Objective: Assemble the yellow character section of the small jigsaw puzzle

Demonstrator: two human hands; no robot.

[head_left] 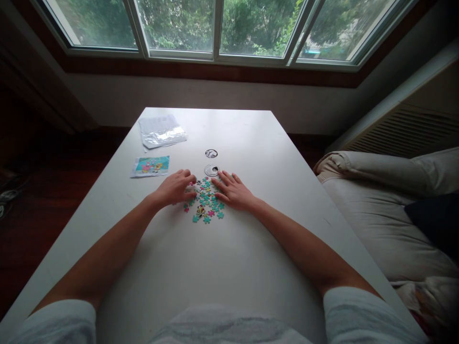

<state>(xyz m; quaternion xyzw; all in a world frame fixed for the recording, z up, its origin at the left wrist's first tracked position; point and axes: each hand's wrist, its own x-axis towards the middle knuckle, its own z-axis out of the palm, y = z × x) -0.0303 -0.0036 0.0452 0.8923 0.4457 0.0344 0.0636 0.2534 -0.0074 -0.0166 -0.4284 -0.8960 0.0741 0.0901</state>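
Observation:
A loose pile of small jigsaw puzzle pieces [211, 203], mostly turquoise with some pink and yellow, lies on the white table [236, 267]. At the pile's left edge is my left hand [175, 188], its fingers curved and the thumb apart from them; nothing held shows between them. My right hand [234, 192] rests flat with fingers spread over the right side, its fingertips touching pieces and hiding some. Just beyond the pile lies a clear round disc [209, 170] with a dark spot, close to my right fingertips. Behind it sits a second, smaller round item [211, 153].
Left of the pile lies a small picture sheet [150, 166] with colourful cartoon figures. Farther back is a clear plastic bag [162, 131] with papers. A beige sofa [376, 215] stands along the right side, and a window [215, 28] is beyond the table's far edge.

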